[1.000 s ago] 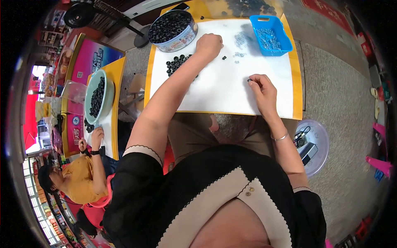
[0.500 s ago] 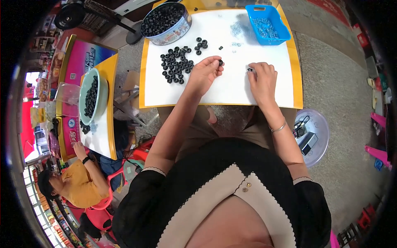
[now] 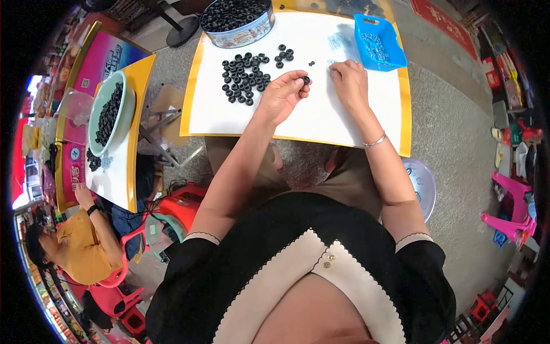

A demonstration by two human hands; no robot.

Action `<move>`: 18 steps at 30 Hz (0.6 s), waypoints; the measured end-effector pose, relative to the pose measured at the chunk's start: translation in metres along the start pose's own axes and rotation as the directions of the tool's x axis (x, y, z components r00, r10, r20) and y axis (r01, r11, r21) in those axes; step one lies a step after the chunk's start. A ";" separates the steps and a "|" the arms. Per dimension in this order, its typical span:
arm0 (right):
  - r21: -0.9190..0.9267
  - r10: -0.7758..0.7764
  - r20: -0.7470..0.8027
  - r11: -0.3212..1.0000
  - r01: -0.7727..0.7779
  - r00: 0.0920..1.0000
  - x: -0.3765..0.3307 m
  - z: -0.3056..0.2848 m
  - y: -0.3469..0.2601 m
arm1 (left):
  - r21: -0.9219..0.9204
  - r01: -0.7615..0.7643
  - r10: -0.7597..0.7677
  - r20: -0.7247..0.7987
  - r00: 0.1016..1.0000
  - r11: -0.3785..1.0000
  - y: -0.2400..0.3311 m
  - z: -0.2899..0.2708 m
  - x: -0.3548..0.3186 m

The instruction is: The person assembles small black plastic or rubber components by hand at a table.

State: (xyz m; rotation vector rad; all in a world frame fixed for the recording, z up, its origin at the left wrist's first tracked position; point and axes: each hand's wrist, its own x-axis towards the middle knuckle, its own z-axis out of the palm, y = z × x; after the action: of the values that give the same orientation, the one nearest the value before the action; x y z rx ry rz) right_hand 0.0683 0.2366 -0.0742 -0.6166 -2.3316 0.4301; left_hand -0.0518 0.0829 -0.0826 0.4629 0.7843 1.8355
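A small, round black ring (image 3: 306,81) is pinched in the grip of the left hand (image 3: 285,94), held at the thumb and fingertips above the smooth white table (image 3: 321,117), which is edged in yellow. The right hand (image 3: 350,85) is held near it, fingers curled downward beside a scatter of tiny clear bits (image 3: 339,40); whether anything is gripped there cannot be told. Thick, matte black rings with holes (image 3: 244,75) are spread in a loose cluster left of the left hand, and a smaller group (image 3: 282,56) is set just beyond it. More rings are heaped in a rounded, printed tin (image 3: 243,37). Clear bits are also held in a glossy blue plastic basket (image 3: 385,65) past the right hand.
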 end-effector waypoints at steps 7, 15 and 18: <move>0.283 0.223 0.048 0.932 -0.227 0.974 -0.006 -0.004 -0.007 | -0.028 -0.022 0.021 -0.018 1.000 0.999 0.001 0.002 0.000; 0.603 0.259 0.158 0.739 -0.301 0.953 -0.007 -0.010 -0.014 | 0.075 -0.010 0.010 -0.004 1.000 0.997 0.003 0.008 -0.005; 0.641 0.188 0.154 0.728 -0.243 0.970 -0.010 -0.013 -0.019 | 0.200 -0.010 0.037 -0.132 0.991 0.980 -0.002 0.016 -0.005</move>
State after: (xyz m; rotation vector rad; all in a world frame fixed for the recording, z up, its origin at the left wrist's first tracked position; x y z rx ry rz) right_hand 0.0777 0.2176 -0.0618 -0.5165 -1.9738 1.3387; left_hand -0.0385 0.0839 -0.0720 0.4800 1.0656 1.8333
